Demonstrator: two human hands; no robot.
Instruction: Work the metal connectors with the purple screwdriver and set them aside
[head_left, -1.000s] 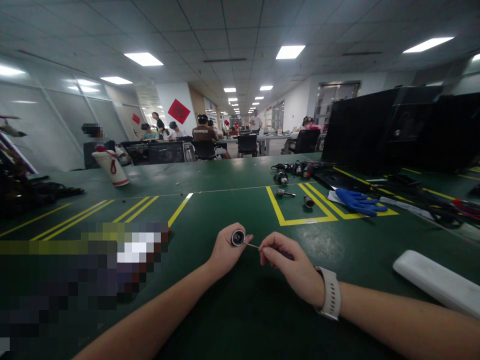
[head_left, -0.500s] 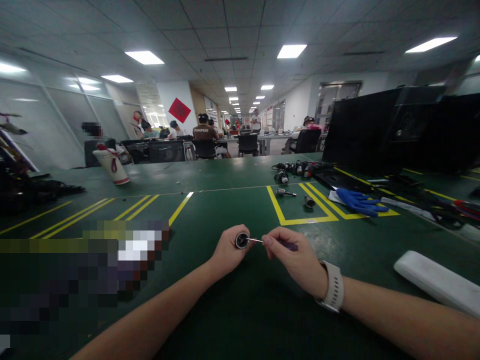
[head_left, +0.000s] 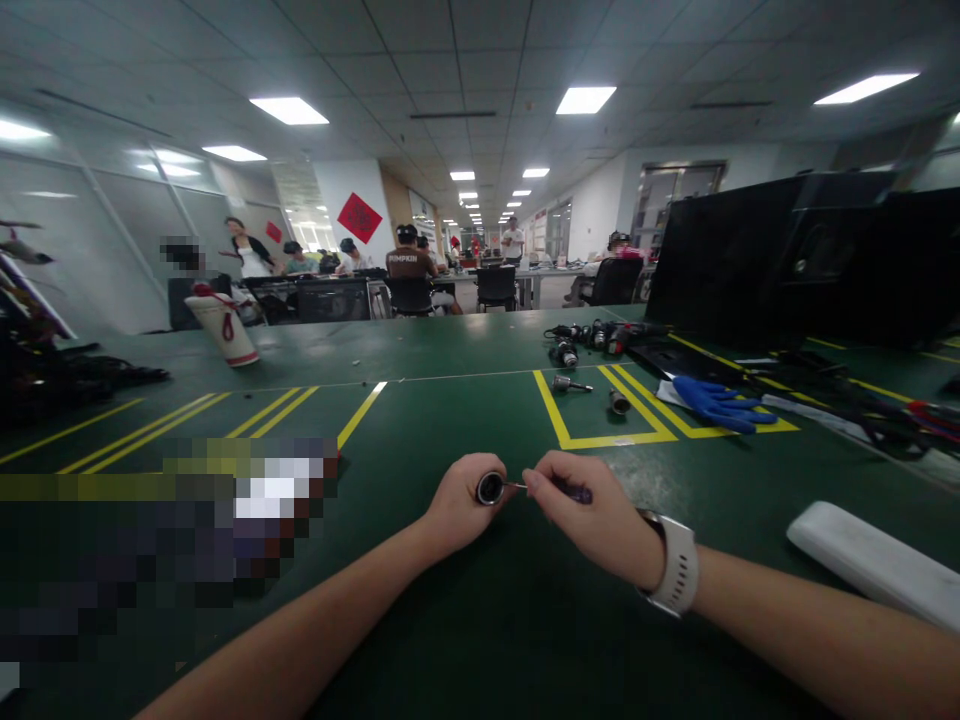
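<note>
My left hand (head_left: 459,505) is closed around a small black cylindrical part with a round open end (head_left: 490,488), held just above the green table (head_left: 450,400). My right hand (head_left: 592,520), with a pale watch on its wrist, pinches a thin screwdriver with a dark purple handle (head_left: 571,492). The metal tip of the screwdriver reaches into the open end of the part. Both hands are close together in front of me.
Several small black and metal parts (head_left: 585,345) lie in and behind a yellow-taped square, beside a blue glove (head_left: 716,402). A white flat case (head_left: 874,565) lies at the right. Black monitors (head_left: 750,260) stand behind it. A white cup (head_left: 223,330) stands far left. People sit at distant desks.
The screwdriver has slid further toward the part, so less of its shaft shows between my hands. Both hands have drifted slightly up and to the right.
</note>
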